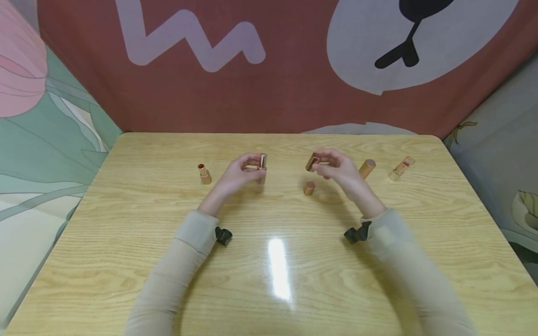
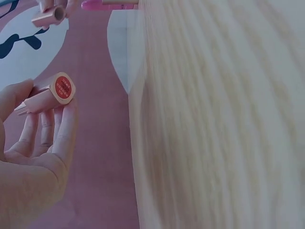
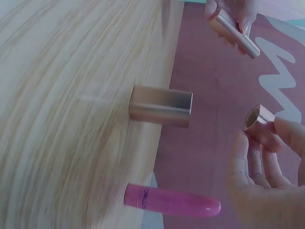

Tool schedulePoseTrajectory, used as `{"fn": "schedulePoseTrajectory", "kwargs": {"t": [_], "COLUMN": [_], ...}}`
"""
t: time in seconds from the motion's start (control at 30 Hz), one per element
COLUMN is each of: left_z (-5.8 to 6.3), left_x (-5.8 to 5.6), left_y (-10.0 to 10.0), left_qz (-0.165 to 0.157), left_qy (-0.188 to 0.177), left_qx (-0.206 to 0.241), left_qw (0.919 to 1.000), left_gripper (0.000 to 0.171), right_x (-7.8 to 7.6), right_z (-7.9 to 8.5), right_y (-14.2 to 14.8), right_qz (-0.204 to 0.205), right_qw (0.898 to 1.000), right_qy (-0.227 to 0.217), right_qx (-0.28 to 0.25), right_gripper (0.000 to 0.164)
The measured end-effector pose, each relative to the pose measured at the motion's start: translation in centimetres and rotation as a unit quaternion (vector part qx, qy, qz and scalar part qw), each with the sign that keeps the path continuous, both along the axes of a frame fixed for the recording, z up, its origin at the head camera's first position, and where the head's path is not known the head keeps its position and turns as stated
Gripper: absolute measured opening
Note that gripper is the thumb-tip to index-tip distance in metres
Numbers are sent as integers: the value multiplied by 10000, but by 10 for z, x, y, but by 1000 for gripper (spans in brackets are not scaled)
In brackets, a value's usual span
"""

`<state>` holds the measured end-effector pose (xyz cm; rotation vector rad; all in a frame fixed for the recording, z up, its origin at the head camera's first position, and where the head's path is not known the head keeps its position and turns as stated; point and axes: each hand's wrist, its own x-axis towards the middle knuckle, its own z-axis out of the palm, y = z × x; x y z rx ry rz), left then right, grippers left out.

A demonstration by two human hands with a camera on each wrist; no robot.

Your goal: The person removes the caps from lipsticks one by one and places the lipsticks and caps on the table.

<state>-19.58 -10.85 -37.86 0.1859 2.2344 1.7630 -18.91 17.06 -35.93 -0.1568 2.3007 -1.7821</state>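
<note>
My left hand (image 1: 241, 173) pinches a rose-gold lipstick tube (image 1: 263, 163) upright above the table; a red label marks its base (image 2: 63, 88) in the left wrist view. My right hand (image 1: 341, 171) holds a lipstick cap (image 1: 312, 162) at a tilt, its hollow end showing in the right wrist view (image 3: 252, 119). The two pieces are apart. Below the right hand, another rose-gold cap (image 1: 309, 188) stands on the table. To the left of my left hand, an uncapped lipstick (image 1: 204, 174) stands with a dark red top.
A closed tube (image 1: 367, 169) stands behind the right wrist, partly hidden; the right wrist view shows a pink tube (image 3: 171, 200) there. Farther right is a lipstick with a clear cap (image 1: 401, 168). The wooden table (image 1: 269, 214) meets a patterned red cloth (image 1: 290, 102) at its back edge.
</note>
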Motion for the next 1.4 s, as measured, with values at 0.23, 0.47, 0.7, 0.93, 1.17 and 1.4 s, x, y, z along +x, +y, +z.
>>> {"fn": "schedulePoseTrajectory", "kwargs": {"t": [0.23,0.47,0.7,0.93,1.17,1.4], "left_z": [-1,-3,-5,-4,-5,-8], "left_x": [1,2,2,3,2,1], "left_y": [-7,-13,-16,-18,-23,-25], "left_qz": [-17,-33,-17,28,54,66], "left_qy": [28,39,-17,-66,-56,-75], "left_qx": [-32,-64,-63,-21,-87,-50], "left_qw": [10000,10000,10000,10000,9999,9999], "left_gripper": [48,47,47,45,47,48], "right_x": [2,2,3,5,7,5], "right_z": [-3,-6,-10,-12,-16,-24], "right_y": [10,17,23,32,45,60], "right_qz": [239,304,391,527,601,529], "right_qw": [9995,9988,9956,9890,9813,9775], "right_qy": [-16,-6,211,379,346,438], "right_qx": [-195,378,828,1330,1793,1996], "right_gripper": [30,41,41,40,42,39]}}
